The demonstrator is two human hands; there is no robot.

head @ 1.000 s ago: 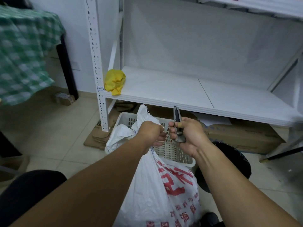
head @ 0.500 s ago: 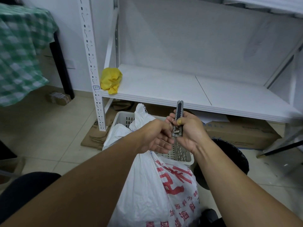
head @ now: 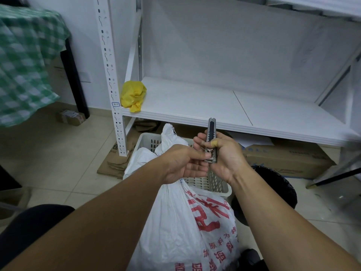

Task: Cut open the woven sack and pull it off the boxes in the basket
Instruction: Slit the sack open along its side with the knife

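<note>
A white woven sack (head: pixel 175 227) with red print stands in front of me, its tied top leaning into a white plastic basket (head: pixel 145 142) on the floor. The boxes are hidden inside the sack. My right hand (head: pixel 224 155) grips a grey utility knife (head: pixel 212 139) upright above the sack's neck, thumb on its slider. My left hand (head: pixel 183 163) is beside it with fingers spread, its fingertips touching the knife's lower end. It holds no part of the sack.
A white metal shelf (head: pixel 214 110) stands right behind the basket, with a crumpled yellow bag (head: pixel 133 94) on its left end. Flattened cardboard (head: pixel 113 161) and a cardboard box (head: pixel 289 157) lie under it. A black bin (head: pixel 273 192) stands on the right, a green checked cloth (head: pixel 25 61) on the left.
My left hand has let go of the sack's neck and opened, moving to the knife's lower end. My right hand has turned the knife upright and raised it slightly.
</note>
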